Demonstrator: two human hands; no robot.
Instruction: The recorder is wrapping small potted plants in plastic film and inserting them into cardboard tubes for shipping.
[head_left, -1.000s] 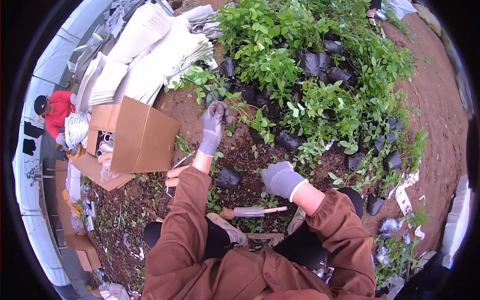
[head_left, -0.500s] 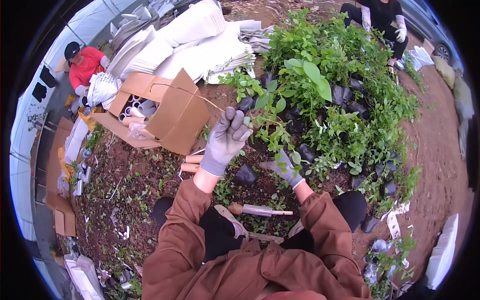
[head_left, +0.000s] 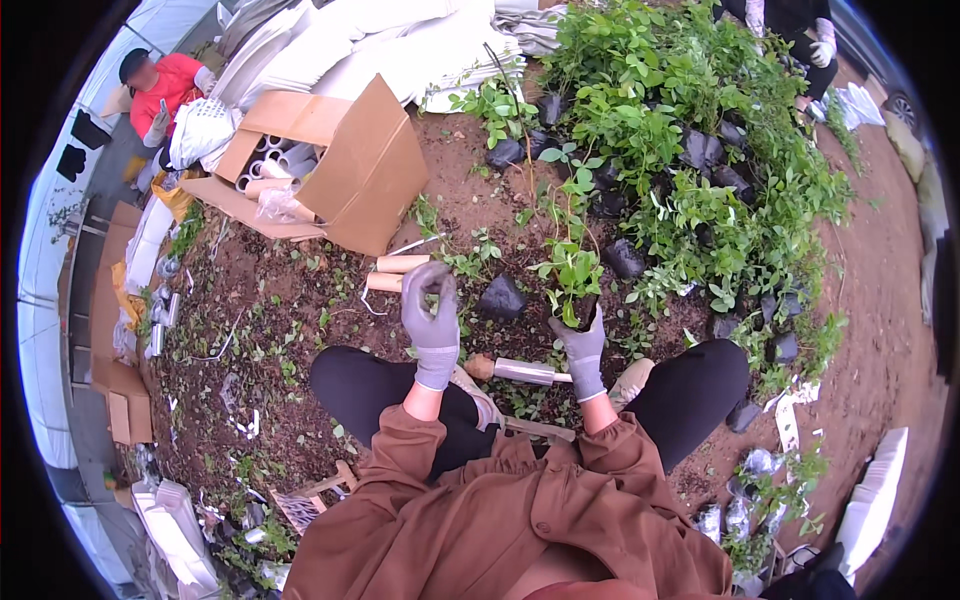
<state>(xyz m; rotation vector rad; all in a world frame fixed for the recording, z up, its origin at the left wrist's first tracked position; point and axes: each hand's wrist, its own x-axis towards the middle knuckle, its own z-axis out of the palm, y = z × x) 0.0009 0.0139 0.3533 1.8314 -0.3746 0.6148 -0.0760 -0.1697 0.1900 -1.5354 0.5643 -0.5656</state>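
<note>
A leafy green seedling (head_left: 572,272) stands upright, its base gripped in the gloved right hand (head_left: 582,345). A pale cardboard tube (head_left: 385,282) lies on the soil, touching the raised left hand (head_left: 430,315).

Matt grey knit gloves on left hand (head_left: 431,318) and right hand (head_left: 581,343); crinkled black plastic around seedling (head_left: 572,272); rough brown cardboard box (head_left: 330,165); crumbly soil (head_left: 300,300); smooth paper tubes (head_left: 398,272).

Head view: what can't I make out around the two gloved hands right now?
- Left hand: its curled fingers hide whatever it holds.
- Seedling: the right hand covers its base, so no pot or bag shows.
- Cardboard box: its flaps hide most of the tubes inside.
- Tool on the soil: its far end is hidden behind the right wrist.
</note>
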